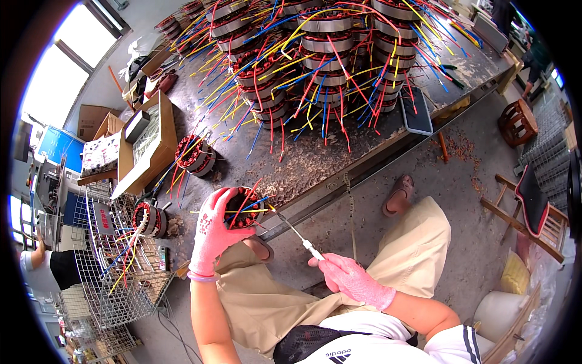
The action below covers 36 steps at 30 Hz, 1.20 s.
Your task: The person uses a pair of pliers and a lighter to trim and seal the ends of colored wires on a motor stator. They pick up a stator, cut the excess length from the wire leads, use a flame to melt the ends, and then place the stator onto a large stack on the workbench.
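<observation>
My left hand (215, 227), in a pink glove, is wrapped round a motor stator (244, 203) at the table's near edge. Red windings show inside the stator's ring, and red, yellow and blue wire leads stick out of it to the right. In my pink-gloved right hand (357, 279) is a thin metal rod tool with a white handle (311, 247). Its shaft slants up and left, and the tip lies close to the stator's leads; whether it touches them I cannot tell. Another wound stator (195, 156) stands just beyond my left hand.
Stacks of stators (327, 45) with many coloured leads fill the back of the worn table (285, 176). A phone (416, 112) lies at the right edge. Left stand an open cardboard box (145, 148), a further stator (149, 219) and a wire rack (124, 297). A wooden chair (533, 209) is on the right.
</observation>
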{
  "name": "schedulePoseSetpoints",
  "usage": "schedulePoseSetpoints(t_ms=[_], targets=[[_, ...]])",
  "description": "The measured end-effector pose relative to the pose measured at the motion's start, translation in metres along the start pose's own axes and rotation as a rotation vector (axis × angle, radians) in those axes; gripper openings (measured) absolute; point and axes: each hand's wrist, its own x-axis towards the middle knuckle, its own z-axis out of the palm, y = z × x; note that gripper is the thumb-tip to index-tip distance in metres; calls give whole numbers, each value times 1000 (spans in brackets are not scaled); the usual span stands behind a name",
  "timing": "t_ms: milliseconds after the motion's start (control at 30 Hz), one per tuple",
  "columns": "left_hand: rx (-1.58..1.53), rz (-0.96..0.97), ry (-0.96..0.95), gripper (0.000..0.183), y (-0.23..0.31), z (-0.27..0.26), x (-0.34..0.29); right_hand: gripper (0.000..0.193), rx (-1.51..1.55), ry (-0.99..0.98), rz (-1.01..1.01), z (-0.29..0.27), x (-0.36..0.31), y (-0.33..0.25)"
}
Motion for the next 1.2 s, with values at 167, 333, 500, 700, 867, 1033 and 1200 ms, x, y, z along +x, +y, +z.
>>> schedulePoseSetpoints(t_ms=[167,333,500,700,867,1033,1200], targets=[[-12,2,2,85,-2,0,-1,34,-1,6,17,1,-2,-3],[-4,-1,-4,85,-1,0,0,35,-17,7,10,0,0,0],[-3,-7,-2,84,-2,0,-1,35,-27,-5,-2,0,0,-1],[-3,0,1,83,-1,0,-1,35,-25,1,7,1,-1,-2],[-6,-2,-1,84,-1,0,-1,35,-19,0,5,1,-1,-2],[-6,2,-3,85,-3,0,-1,35,-2,4,-3,1,-1,-3],[-6,4,-1,85,-1,0,0,34,-1,-5,-11,1,0,0]])
